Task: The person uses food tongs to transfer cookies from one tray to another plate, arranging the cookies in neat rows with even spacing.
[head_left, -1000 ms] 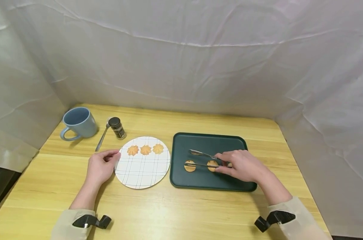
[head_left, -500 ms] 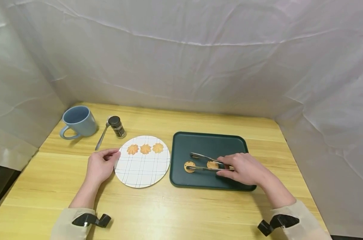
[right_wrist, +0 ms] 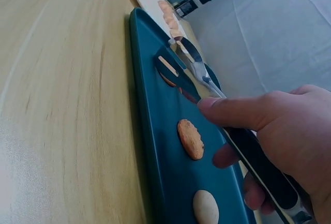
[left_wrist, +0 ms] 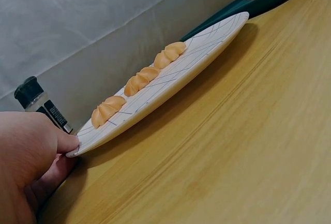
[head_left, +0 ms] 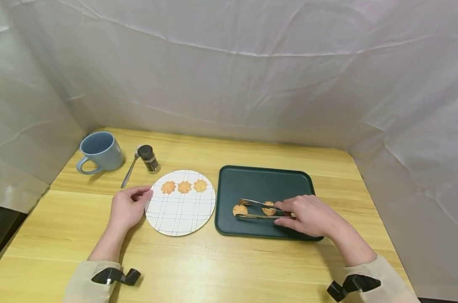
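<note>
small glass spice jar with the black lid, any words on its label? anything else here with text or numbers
Small glass spice jar with black lid: it carries a dark label, too small and blurred to read.
Blue ceramic mug, white checked round plate, dark green rectangular tray, metal tongs: no text visible.

Wooden table (head_left: pixel 229 269) w/ blue mug (head_left: pixel 99 151), spoon (head_left: pixel 129 172), spice jar (head_left: pixel 149 159), checked plate (head_left: pixel 180 210), green tray (head_left: pixel 259 181).

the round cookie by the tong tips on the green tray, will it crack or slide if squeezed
The round cookie looks thin and flat, so probably brittle under a hard squeeze of the tongs. Lying on the smooth tray, it may skid before the tips catch it.
</note>
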Motion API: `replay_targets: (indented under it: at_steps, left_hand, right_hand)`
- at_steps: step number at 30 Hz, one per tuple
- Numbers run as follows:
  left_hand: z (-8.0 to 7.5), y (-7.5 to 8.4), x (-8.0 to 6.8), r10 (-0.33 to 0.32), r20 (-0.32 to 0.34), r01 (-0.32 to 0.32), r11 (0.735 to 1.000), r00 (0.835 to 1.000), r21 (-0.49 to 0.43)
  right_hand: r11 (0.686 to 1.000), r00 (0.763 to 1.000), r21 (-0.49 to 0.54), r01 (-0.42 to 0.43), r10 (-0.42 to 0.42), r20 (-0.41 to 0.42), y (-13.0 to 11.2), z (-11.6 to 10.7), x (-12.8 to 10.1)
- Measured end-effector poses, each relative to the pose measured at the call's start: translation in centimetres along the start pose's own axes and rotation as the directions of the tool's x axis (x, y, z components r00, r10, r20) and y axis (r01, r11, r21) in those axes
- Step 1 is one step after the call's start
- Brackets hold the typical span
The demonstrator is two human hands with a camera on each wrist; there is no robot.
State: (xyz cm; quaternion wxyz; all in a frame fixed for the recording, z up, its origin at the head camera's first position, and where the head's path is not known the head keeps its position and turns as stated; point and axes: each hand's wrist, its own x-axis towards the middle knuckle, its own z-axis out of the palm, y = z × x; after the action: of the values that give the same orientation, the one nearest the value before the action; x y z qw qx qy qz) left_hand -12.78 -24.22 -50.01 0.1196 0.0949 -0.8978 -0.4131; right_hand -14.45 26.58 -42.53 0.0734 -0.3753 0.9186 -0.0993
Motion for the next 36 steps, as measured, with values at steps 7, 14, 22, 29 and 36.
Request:
replay_targets:
  at_steps: [7,14,22,29,36]
  left_hand:
    - [0.2,-0.3,0.1,0.011,0.001,-0.011,1.000,1.000,0.016]
    - [0.2,-0.3,0.1,0.011,0.003,-0.011,1.000,1.000,0.011]
    - [0.0,-0.2,0.1,0.008,0.005,-0.008,1.000,1.000,0.002]
    - [0.0,-0.2,0.1,0.008,0.007,-0.008,1.000,1.000,0.013]
    - [0.0,-0.1,0.1,0.005,0.004,-0.005,1.000,1.000,0.007]
  right_hand:
    - [1.000,1.000,0.012,0.027,-0.027,0.009,0.1,0.3,-0.2]
    - [0.999,0.999,0.032,0.038,-0.038,0.000,0.3,0.3,-0.4]
    - [0.992,0.996,0.095,0.087,-0.084,-0.034,0.8,-0.4,-0.9]
    - [0.988,0.997,0.130,0.078,-0.079,0.000,0.8,-0.8,-1.1]
    - [0.981,0.995,0.167,0.102,-0.101,-0.017,0.7,-1.2,-1.0]
